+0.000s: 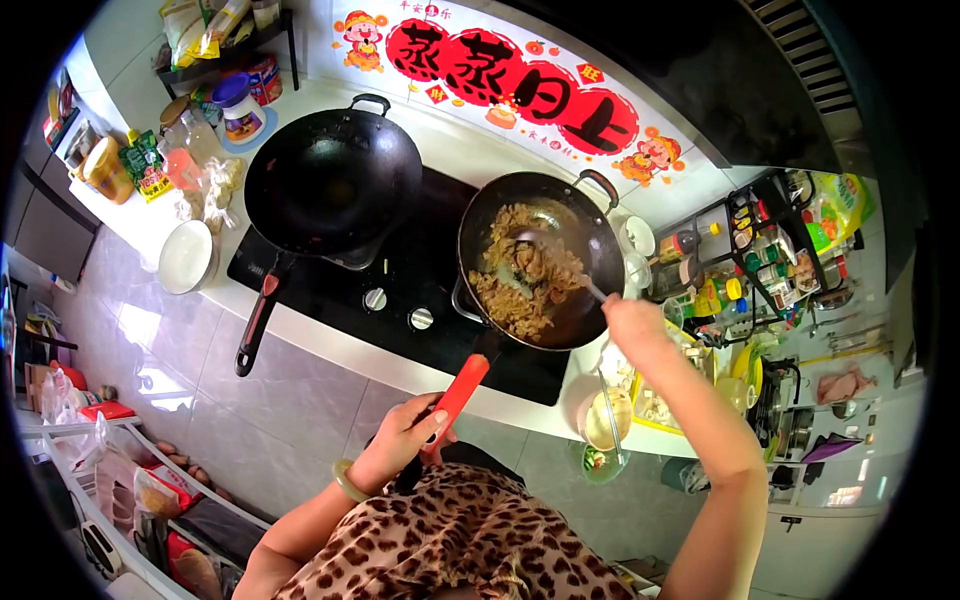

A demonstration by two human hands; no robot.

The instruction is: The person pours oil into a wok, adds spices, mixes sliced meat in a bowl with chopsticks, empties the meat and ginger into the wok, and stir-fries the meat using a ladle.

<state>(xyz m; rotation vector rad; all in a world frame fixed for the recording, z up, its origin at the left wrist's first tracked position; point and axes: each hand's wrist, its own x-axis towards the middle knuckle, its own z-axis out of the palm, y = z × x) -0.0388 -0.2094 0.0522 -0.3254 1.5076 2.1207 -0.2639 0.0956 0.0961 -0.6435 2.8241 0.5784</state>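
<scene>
Wok (598, 237), dark, round and red-handled: sitting on the right part of the black cooktop (420, 270), carrying browned, crumbly food (517, 308) heaped toward its left and middle, with dark metal showing on the right. Left hand (410, 432): gripping the wok by its red handle (463, 393), which is projecting past the front edge of the table (330, 333). Right hand (637, 327): wrapping its fingers about a utensil (596, 292), whose shaft is crossing the rim and whose head is lying hidden in the food. Second wok (335, 180): sitting to the left, its long handle (262, 320) also overhanging the table. Small white bowl (638, 236): standing just beside the rim. Pale bowl (606, 420): standing near the table edge, a thin stick lying across it. Risks, as judged: crumbs could be escaping over the near rim, a hard outward push of the utensil being the cause; the wok could be slipping or tipping, a slackening left hand being the cause; the underside of the heap could be catching, uneven turning over any heat being the cause, though no flame is showing; the pale bowl could be toppling, a low swing of the right forearm being the cause; the second wok could be swivelling, a knock on its overhanging handle being the cause.
</scene>
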